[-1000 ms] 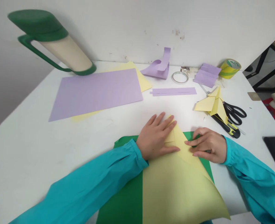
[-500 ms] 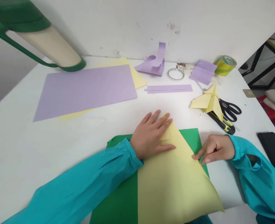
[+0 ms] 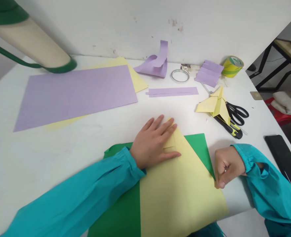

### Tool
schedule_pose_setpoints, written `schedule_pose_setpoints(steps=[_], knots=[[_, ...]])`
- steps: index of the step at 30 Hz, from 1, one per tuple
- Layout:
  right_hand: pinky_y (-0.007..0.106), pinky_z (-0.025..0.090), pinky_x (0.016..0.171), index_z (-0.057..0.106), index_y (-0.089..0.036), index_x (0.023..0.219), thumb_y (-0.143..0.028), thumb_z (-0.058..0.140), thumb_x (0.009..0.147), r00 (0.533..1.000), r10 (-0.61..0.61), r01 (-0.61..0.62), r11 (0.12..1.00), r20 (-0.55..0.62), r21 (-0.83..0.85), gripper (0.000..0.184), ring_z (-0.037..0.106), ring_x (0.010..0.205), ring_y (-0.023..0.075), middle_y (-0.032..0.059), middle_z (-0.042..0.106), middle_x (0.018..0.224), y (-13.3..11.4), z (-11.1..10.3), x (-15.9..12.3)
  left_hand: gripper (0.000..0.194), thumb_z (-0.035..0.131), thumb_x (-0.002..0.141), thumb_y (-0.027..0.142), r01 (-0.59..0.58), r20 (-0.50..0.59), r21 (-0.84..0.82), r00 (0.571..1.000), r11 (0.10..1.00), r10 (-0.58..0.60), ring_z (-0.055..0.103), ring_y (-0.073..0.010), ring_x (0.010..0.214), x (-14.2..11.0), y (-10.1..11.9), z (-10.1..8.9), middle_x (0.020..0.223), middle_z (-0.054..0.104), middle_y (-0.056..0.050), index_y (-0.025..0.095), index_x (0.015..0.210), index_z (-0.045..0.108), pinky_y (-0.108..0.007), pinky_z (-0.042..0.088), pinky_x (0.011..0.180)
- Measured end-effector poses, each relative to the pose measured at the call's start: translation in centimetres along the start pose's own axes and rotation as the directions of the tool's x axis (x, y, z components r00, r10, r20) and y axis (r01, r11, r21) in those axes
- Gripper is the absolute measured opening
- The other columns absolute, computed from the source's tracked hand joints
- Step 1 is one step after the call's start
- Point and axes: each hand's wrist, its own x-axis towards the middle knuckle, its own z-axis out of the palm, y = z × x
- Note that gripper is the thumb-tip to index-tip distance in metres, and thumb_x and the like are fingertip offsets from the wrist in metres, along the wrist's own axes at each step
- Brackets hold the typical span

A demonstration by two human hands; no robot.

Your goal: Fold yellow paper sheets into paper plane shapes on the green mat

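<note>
A yellow sheet of paper (image 3: 175, 194), folded to a slanted edge on its right, lies over a green sheet (image 3: 120, 204) in front of me. My left hand (image 3: 154, 141) lies flat across the top of the yellow paper, fingers spread, partly covering small folded layers at its tip. At the slanted right edge, my right hand (image 3: 228, 168) is closed, thumb and finger pinched together on the yellow paper. Its lower right corner sticks out past the green sheet.
Purple paper (image 3: 78, 95) lies over yellow paper at the left, beside a green-and-cream flask (image 3: 41, 42). Toward the back are purple strips (image 3: 173, 92) and tape rolls (image 3: 233, 66). A yellow paper plane (image 3: 216, 104), scissors (image 3: 238, 113), a cutter (image 3: 228, 126) and a black phone-like object (image 3: 283, 159) are at the right.
My right hand has slid down the slanted edge of the yellow paper toward me, its fingers curling tighter. My left hand stays pressed at the top. The view has shifted slightly right.
</note>
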Motion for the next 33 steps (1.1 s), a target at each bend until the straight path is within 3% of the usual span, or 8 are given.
schedule_pose_setpoints(steps=[4, 6, 8, 10, 13, 17, 22, 33], knots=[[0.015, 0.024, 0.026, 0.072, -0.016, 0.061, -0.063, 0.060, 0.077, 0.976, -0.050, 0.022, 0.991, 0.213, 0.133, 0.051, 0.032, 0.022, 0.0026, -0.0046, 0.049, 0.034, -0.8, -1.3, 0.1, 0.091, 0.041, 0.078, 0.077, 0.002, 0.005, -0.005, 1.000, 1.000, -0.002, 0.026, -0.0406, 0.137, 0.0, 0.0, 0.0, 0.148, 0.037, -0.012, 0.011, 0.140, 0.042, -0.056, 0.024, 0.110], [0.016, 0.033, 0.030, 0.075, -0.015, 0.075, -0.058, 0.059, 0.081, 0.986, -0.116, 0.094, 0.980, 0.118, 0.174, 0.046, 0.044, 0.028, 0.0042, 0.0017, 0.067, 0.055, -1.3, -1.8, 0.4, 0.091, 0.042, 0.078, 0.077, 0.005, 0.008, -0.007, 1.000, 1.000, -0.005, 0.026, -0.0407, 0.137, 0.0, 0.1, -0.1, 0.148, 0.037, -0.012, 0.011, 0.140, 0.042, -0.056, 0.024, 0.110], [0.018, 0.050, 0.047, 0.074, -0.015, 0.091, -0.048, 0.055, 0.089, 0.968, -0.205, 0.220, 0.971, -0.143, 0.097, 0.038, 0.063, 0.050, 0.0095, 0.0078, 0.074, 0.084, -1.7, -2.1, 1.2, 0.091, 0.043, 0.077, 0.078, 0.006, 0.006, -0.012, 1.000, 1.000, -0.006, 0.027, -0.0411, 0.137, 0.0, 0.1, -0.1, 0.148, 0.038, -0.012, 0.012, 0.140, 0.042, -0.056, 0.024, 0.109], [0.028, 0.055, 0.079, 0.069, -0.015, 0.108, -0.037, 0.050, 0.093, 0.840, -0.342, 0.299, 0.940, -0.421, -0.166, 0.033, 0.068, 0.088, 0.0169, 0.0107, 0.071, 0.107, -2.1, -2.0, 2.7, 0.090, 0.044, 0.077, 0.077, 0.007, 0.003, -0.017, 1.000, 1.000, -0.007, 0.027, -0.0416, 0.136, 0.0, 0.2, -0.1, 0.147, 0.038, -0.012, 0.013, 0.140, 0.043, -0.057, 0.025, 0.109], [0.047, 0.037, 0.107, 0.053, -0.013, 0.130, -0.036, 0.047, 0.094, 0.672, -0.500, 0.093, 0.789, -0.547, -0.607, 0.044, 0.045, 0.128, 0.0259, 0.0131, 0.056, 0.133, -2.2, -1.4, 5.4, 0.089, 0.046, 0.077, 0.076, 0.005, -0.004, -0.021, 1.000, 1.000, -0.005, 0.028, -0.0418, 0.136, 0.0, 0.2, -0.2, 0.147, 0.039, -0.013, 0.013, 0.139, 0.043, -0.057, 0.025, 0.108], [0.056, 0.033, 0.106, 0.047, -0.011, 0.136, -0.047, 0.042, 0.094, 0.728, -0.449, -0.204, 0.580, -0.518, -0.789, 0.056, 0.033, 0.134, 0.0336, 0.0135, 0.044, 0.144, -2.4, -1.0, 8.1, 0.089, 0.047, 0.076, 0.076, 0.002, -0.007, -0.014, 1.000, 1.000, -0.002, 0.027, -0.0416, 0.136, 0.0, 0.3, -0.2, 0.147, 0.039, -0.013, 0.013, 0.139, 0.043, -0.057, 0.025, 0.108], [0.053, 0.037, 0.100, 0.050, -0.008, 0.133, -0.049, 0.039, 0.094, 0.752, -0.453, -0.279, 0.440, -0.479, -0.854, 0.058, 0.039, 0.129, 0.0353, 0.0150, 0.048, 0.140, -2.8, -1.1, 8.8, 0.089, 0.046, 0.076, 0.076, 0.002, -0.004, -0.008, 1.000, 1.000, -0.002, 0.027, -0.0422, 0.136, 0.0, 0.3, -0.3, 0.148, 0.038, -0.012, 0.013, 0.139, 0.044, -0.058, 0.025, 0.108], [0.050, 0.039, 0.097, 0.056, -0.010, 0.127, -0.046, 0.042, 0.094, 0.711, -0.505, -0.290, 0.423, -0.490, -0.858, 0.051, 0.043, 0.126, 0.0350, 0.0138, 0.054, 0.135, -2.8, -0.3, 8.8, 0.091, 0.047, 0.074, 0.078, 0.025, -0.001, -0.002, 1.000, 1.000, -0.025, 0.029, -0.0415, 0.135, 0.1, 0.3, -0.3, 0.148, 0.034, -0.019, 0.014, 0.140, 0.043, -0.056, 0.025, 0.108]])
